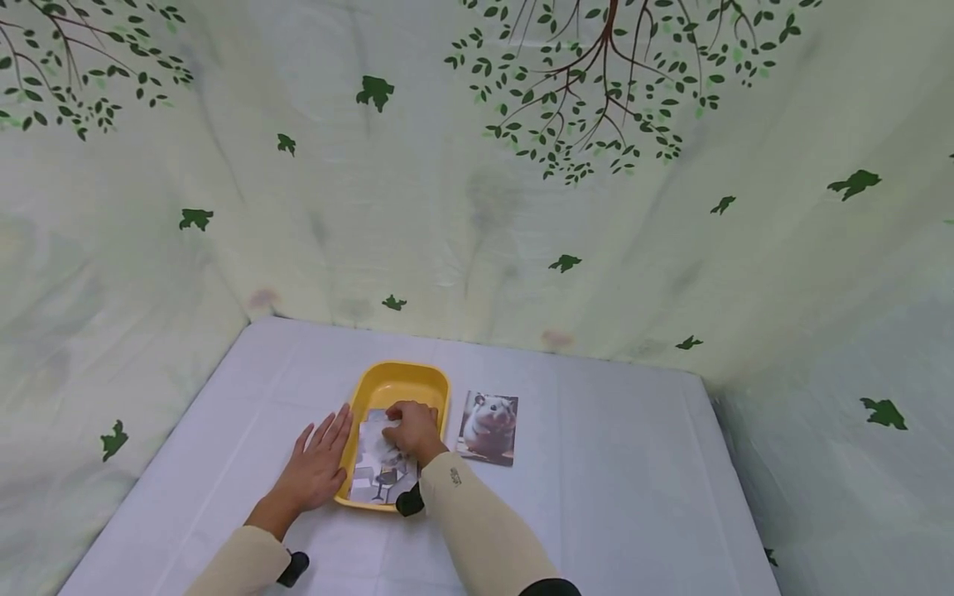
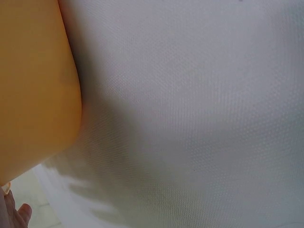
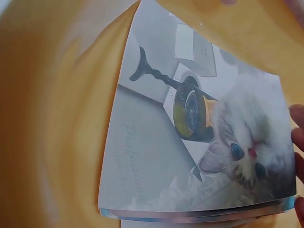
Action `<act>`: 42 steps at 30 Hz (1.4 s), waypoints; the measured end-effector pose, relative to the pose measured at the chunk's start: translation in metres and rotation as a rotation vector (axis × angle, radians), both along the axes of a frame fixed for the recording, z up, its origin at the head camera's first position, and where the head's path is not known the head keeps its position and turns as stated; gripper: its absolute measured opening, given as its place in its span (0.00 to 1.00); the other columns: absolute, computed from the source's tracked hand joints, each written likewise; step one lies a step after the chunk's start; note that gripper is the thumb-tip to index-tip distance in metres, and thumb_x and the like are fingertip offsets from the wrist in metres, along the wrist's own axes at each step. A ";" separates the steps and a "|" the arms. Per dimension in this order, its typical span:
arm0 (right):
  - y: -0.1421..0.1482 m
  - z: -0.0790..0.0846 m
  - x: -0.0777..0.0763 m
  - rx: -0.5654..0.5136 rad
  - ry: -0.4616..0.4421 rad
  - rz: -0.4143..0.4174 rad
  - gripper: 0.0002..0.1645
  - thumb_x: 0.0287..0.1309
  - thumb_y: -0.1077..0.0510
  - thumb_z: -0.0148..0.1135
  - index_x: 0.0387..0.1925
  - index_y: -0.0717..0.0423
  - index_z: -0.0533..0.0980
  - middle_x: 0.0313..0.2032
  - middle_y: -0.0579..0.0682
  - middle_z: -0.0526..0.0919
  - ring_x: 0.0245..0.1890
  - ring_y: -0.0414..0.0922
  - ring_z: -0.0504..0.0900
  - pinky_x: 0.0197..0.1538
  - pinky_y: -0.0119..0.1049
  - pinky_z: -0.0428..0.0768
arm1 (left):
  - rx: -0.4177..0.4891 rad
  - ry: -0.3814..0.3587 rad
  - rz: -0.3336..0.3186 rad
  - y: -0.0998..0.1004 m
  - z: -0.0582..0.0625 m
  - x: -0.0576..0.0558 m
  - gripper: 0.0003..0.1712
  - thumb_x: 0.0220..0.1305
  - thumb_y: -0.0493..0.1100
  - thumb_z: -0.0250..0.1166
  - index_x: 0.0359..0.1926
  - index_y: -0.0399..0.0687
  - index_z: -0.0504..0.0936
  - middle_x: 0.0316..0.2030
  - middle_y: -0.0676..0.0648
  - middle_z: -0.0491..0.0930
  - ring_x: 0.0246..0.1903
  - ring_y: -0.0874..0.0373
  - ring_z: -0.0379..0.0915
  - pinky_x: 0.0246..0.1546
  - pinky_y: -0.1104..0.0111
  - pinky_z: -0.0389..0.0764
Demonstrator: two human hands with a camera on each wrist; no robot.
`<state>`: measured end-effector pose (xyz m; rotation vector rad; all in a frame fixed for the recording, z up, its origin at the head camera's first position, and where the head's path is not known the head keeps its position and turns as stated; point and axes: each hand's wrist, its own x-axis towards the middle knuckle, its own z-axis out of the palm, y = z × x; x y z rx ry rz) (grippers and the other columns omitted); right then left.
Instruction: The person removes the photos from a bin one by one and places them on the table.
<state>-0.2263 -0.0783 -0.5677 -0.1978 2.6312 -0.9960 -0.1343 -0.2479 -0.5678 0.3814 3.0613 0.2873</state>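
Note:
A yellow tray [image 1: 397, 367] holds a small stack of picture cards [image 3: 156, 142]. The top card shows a white, blue-eyed kitten beside a wine glass. My right hand [image 1: 413, 429] is inside the tray with fingers curled at the far end of the stack. In the right wrist view its fingertips [image 3: 298, 137] lie along the stack's edge. My left hand [image 1: 316, 463] rests along the tray's left rim with fingers extended. The left wrist view shows mostly the tray's outer wall [image 2: 38, 85] and the cloth beside it.
A hamster picture card [image 1: 488, 429] lies on the white-covered table [image 1: 619, 480], just right of the tray. Pale curtains [image 1: 477, 223] printed with leaves and branches hang behind the table and at both sides.

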 end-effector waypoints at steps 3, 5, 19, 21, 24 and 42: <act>0.001 0.000 0.000 -0.009 0.026 -0.002 0.13 0.53 0.52 0.70 0.43 0.47 0.84 0.34 0.36 0.83 0.41 0.40 0.72 0.53 0.38 0.65 | 0.004 -0.002 -0.002 0.000 0.000 0.000 0.47 0.59 0.44 0.59 0.72 0.32 0.47 0.73 0.35 0.45 0.70 0.36 0.43 0.67 0.40 0.44; 0.002 -0.001 0.000 -0.030 0.033 -0.006 0.12 0.54 0.52 0.70 0.42 0.47 0.84 0.34 0.35 0.83 0.41 0.39 0.72 0.53 0.37 0.66 | 0.006 0.000 -0.003 0.000 0.000 0.000 0.47 0.59 0.44 0.59 0.72 0.32 0.47 0.73 0.35 0.45 0.70 0.37 0.43 0.67 0.40 0.44; 0.007 -0.001 -0.002 -0.417 -0.072 -0.050 0.04 0.49 0.59 0.72 0.30 0.48 0.86 0.26 0.37 0.81 0.29 0.35 0.78 0.35 0.28 0.80 | 0.016 0.025 -0.013 -0.003 -0.006 0.000 0.47 0.58 0.43 0.58 0.72 0.32 0.47 0.73 0.36 0.46 0.70 0.37 0.44 0.67 0.40 0.44; 0.007 -0.001 -0.001 -0.404 -0.085 -0.043 0.02 0.50 0.58 0.72 0.29 0.48 0.86 0.27 0.38 0.82 0.29 0.35 0.78 0.35 0.29 0.80 | 0.020 0.020 -0.011 -0.003 -0.006 0.000 0.46 0.58 0.43 0.59 0.72 0.32 0.47 0.73 0.36 0.45 0.70 0.36 0.43 0.67 0.40 0.44; 0.008 0.000 0.000 -0.389 -0.096 -0.036 0.02 0.51 0.56 0.72 0.28 0.48 0.86 0.28 0.38 0.81 0.29 0.36 0.77 0.35 0.29 0.80 | 0.021 0.013 -0.008 -0.002 -0.006 0.000 0.46 0.58 0.43 0.59 0.72 0.31 0.48 0.73 0.36 0.45 0.70 0.37 0.43 0.67 0.40 0.43; 0.045 0.037 -0.007 -0.569 0.149 0.005 0.09 0.52 0.56 0.71 0.34 0.58 0.86 0.30 0.45 0.86 0.31 0.35 0.80 0.37 0.28 0.79 | 0.003 0.082 -0.033 -0.002 -0.008 -0.002 0.46 0.56 0.41 0.58 0.72 0.31 0.48 0.73 0.36 0.48 0.69 0.37 0.46 0.66 0.40 0.47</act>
